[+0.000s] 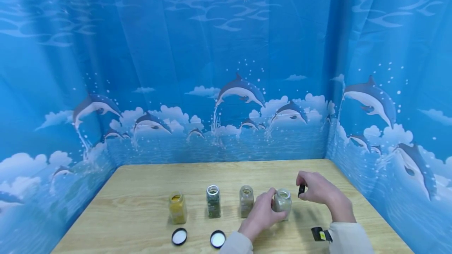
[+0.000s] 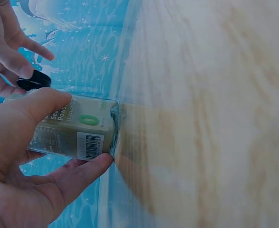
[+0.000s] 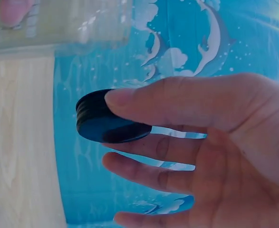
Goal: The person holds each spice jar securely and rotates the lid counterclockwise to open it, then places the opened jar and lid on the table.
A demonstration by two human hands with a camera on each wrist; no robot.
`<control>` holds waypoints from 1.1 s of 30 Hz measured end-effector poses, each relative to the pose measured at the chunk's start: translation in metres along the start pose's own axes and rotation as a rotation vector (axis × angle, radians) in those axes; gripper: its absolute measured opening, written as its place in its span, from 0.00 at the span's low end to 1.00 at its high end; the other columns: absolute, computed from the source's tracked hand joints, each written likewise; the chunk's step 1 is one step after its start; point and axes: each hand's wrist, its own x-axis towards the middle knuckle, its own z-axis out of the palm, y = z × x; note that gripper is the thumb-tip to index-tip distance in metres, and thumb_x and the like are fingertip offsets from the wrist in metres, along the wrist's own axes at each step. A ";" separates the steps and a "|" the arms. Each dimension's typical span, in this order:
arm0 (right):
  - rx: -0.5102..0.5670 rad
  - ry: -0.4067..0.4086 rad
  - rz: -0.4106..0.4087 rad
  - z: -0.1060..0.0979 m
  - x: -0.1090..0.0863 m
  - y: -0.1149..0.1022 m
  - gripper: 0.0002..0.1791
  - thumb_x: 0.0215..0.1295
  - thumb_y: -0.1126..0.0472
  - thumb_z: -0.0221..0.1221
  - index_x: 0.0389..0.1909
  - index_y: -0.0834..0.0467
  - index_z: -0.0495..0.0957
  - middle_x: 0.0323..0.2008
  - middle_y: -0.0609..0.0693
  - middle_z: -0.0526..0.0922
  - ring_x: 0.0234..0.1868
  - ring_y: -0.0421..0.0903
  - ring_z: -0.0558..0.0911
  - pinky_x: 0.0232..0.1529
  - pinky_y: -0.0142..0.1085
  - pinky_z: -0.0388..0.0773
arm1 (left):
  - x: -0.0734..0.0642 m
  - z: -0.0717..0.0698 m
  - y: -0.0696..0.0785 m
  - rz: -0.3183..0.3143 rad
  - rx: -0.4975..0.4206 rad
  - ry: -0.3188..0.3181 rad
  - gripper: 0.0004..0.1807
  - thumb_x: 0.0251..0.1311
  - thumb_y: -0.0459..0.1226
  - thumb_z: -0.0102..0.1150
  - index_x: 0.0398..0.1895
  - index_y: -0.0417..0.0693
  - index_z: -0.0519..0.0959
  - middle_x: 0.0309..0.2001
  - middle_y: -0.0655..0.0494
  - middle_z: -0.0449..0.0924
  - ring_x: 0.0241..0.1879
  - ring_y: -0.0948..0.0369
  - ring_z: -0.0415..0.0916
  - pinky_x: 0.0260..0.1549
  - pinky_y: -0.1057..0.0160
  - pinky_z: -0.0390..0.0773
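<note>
At the right of the row, my left hand (image 1: pixel 263 213) grips a square glass spice jar (image 1: pixel 283 202) around its body. The jar's mouth is uncovered, and its contents look pale greenish. In the left wrist view, the jar's (image 2: pixel 77 126) label shows a barcode and a green mark; part of it is covered by the thumb. To the right of that jar, my right hand (image 1: pixel 319 188) pinches a round black lid (image 1: pixel 301 190) between thumb and forefinger, held apart from the jar. The right wrist view shows the lid (image 3: pixel 94 116) tilted, other fingers spread behind it.
Left of the held jar stand three uncovered jars: one tan (image 1: pixel 246 203), one dark green (image 1: pixel 213 203), one yellow (image 1: pixel 177 209). Two black lids (image 1: pixel 179 236) lie white side up near the front of the wooden table (image 1: pixel 141 183). A blue dolphin curtain (image 1: pixel 226 50) surrounds it.
</note>
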 end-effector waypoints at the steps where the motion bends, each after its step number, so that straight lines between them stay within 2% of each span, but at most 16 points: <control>1: 0.005 -0.008 0.003 0.001 0.001 0.002 0.17 0.50 0.68 0.74 0.39 0.60 0.78 0.36 0.52 0.83 0.40 0.50 0.81 0.41 0.47 0.82 | 0.000 0.000 0.000 -0.001 0.002 0.000 0.21 0.51 0.41 0.78 0.43 0.56 0.75 0.34 0.67 0.78 0.34 0.73 0.71 0.34 0.72 0.74; 9: 0.052 -0.070 -0.011 0.016 0.009 0.023 0.26 0.45 0.72 0.71 0.49 0.70 0.81 0.43 0.62 0.86 0.46 0.59 0.84 0.49 0.55 0.85 | 0.001 0.000 0.000 -0.022 -0.002 -0.009 0.22 0.51 0.41 0.78 0.45 0.57 0.75 0.35 0.66 0.79 0.35 0.72 0.72 0.35 0.71 0.75; 18: 0.104 -0.111 0.037 0.039 0.019 0.040 0.21 0.47 0.70 0.74 0.45 0.69 0.85 0.39 0.57 0.89 0.42 0.53 0.85 0.47 0.51 0.85 | 0.001 -0.001 0.001 -0.029 -0.020 -0.017 0.21 0.52 0.41 0.77 0.45 0.56 0.75 0.35 0.65 0.79 0.35 0.72 0.72 0.35 0.71 0.75; 25: 0.091 -0.101 -0.004 0.040 0.018 0.041 0.19 0.46 0.69 0.76 0.42 0.69 0.86 0.34 0.54 0.89 0.37 0.47 0.84 0.41 0.45 0.84 | 0.000 -0.001 0.001 -0.035 -0.015 -0.020 0.21 0.52 0.42 0.77 0.45 0.57 0.75 0.34 0.66 0.77 0.34 0.71 0.70 0.34 0.71 0.74; 33: 0.128 -0.111 -0.001 0.042 0.019 0.040 0.18 0.47 0.67 0.77 0.40 0.68 0.87 0.32 0.54 0.90 0.35 0.44 0.84 0.39 0.42 0.84 | -0.001 -0.002 0.001 -0.023 -0.039 -0.019 0.21 0.52 0.41 0.78 0.45 0.57 0.75 0.34 0.67 0.77 0.34 0.72 0.70 0.33 0.72 0.73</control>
